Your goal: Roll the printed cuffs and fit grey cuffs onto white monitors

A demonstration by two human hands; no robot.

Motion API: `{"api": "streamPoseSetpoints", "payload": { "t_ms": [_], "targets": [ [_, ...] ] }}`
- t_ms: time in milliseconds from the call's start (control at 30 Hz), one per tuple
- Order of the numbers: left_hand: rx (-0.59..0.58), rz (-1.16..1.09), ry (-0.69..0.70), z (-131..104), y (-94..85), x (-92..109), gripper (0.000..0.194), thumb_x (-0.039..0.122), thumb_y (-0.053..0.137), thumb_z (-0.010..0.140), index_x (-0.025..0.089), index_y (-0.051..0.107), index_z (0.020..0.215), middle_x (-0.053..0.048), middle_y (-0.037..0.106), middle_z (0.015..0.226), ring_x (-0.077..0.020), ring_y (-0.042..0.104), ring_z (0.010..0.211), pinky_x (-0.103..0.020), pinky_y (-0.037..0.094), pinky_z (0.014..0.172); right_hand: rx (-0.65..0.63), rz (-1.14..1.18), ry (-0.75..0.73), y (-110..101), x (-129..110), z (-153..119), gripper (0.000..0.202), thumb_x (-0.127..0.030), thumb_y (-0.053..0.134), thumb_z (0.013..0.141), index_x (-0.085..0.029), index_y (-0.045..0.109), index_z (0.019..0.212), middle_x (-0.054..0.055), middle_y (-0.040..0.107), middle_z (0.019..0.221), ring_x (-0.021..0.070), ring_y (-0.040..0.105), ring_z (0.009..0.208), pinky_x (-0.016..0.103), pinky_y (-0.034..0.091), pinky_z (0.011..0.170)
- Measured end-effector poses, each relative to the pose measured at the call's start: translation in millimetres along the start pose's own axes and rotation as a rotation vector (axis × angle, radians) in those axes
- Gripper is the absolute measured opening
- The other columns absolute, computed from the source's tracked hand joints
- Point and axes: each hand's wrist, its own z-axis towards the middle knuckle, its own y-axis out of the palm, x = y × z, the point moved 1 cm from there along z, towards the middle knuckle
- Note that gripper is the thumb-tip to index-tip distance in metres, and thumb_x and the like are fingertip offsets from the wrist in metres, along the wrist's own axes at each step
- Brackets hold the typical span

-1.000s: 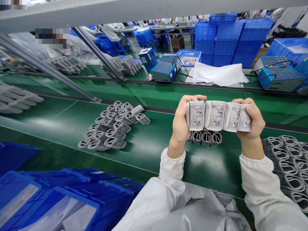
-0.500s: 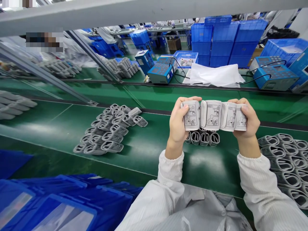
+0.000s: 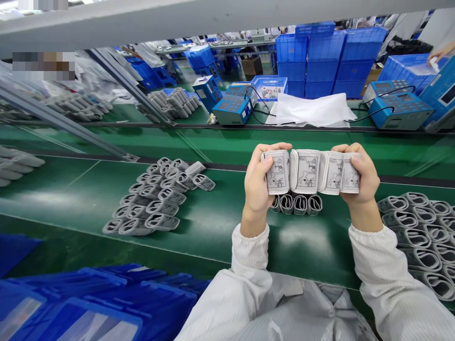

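still pressing a row of four rolled cuffs [image 3: 310,172] between left hand [image 3: 256,184] and right hand [image 3: 363,177], just above the green belt [image 3: 213,222], barely drifting leftward, grip unchanged, row intact.

We note whole scene shifted left in frame (head camera turned slightly right). Left hand [image 3: 258,182] and right hand [image 3: 360,177], clamping row of rolled cuffs [image 3: 310,171] end to end, now sit slightly further left. Cuff pile [image 3: 158,199] on belt also drifted left. Another person's hand [image 3: 439,53] newly in view at top right, over blue crate [image 3: 408,68].
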Motion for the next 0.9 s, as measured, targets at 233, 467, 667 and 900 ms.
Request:
{"api": "streamPoseSetpoints", "payload": {
  "t_ms": [233,467,667,900],
  "targets": [
    [-0.024,-0.012,0.024,1,-1.8,1,0.033,0.048,0.074,0.098,0.025,0.051,0.091,-0.009,0.081,0.118,-0.0241,0.074,0.095,-0.039,0.062,0.090,-0.042,-0.003,-0.037,-1,-2,-2,0.048,-0.058,0.088,0.083,-0.026,0.053,0.078,0.006,0.069,0.093,0.0209,0.059,0.078,0.039,0.051,0.067],
    [0.011,-0.044,0.016,2,-1.8,1,0.028,0.045,0.074,0.095,0.025,0.055,0.089,-0.008,0.082,0.114,-0.0224,0.073,0.090,-0.035,0.061,0.082,-0.070,0.006,-0.067,4,-7,-4,0.046,-0.057,0.086,0.085,-0.027,0.052,0.079,0.005,0.070,0.094,0.0202,0.060,0.079,0.037,0.051,0.068],
    [0.050,-0.081,-0.001,4,-3.5,-1,0.023,0.042,0.075,0.093,0.024,0.060,0.091,-0.007,0.085,0.111,-0.0215,0.074,0.088,-0.033,0.061,0.078,-0.046,-0.005,-0.164,11,-11,-9,0.045,-0.063,0.074,0.094,-0.027,0.051,0.079,0.006,0.071,0.101,0.0222,0.057,0.079,0.040,0.050,0.068],
    [0.052,-0.025,-0.020,7,-7.8,-5,0.023,0.044,0.073,0.094,0.025,0.059,0.092,-0.006,0.084,0.110,-0.0231,0.075,0.092,-0.034,0.061,0.078,-0.017,-0.032,-0.140,15,-13,-12,0.051,-0.073,0.065,0.099,-0.028,0.049,0.081,0.007,0.069,0.101,0.0252,0.059,0.085,0.043,0.054,0.075]
  ]
}}
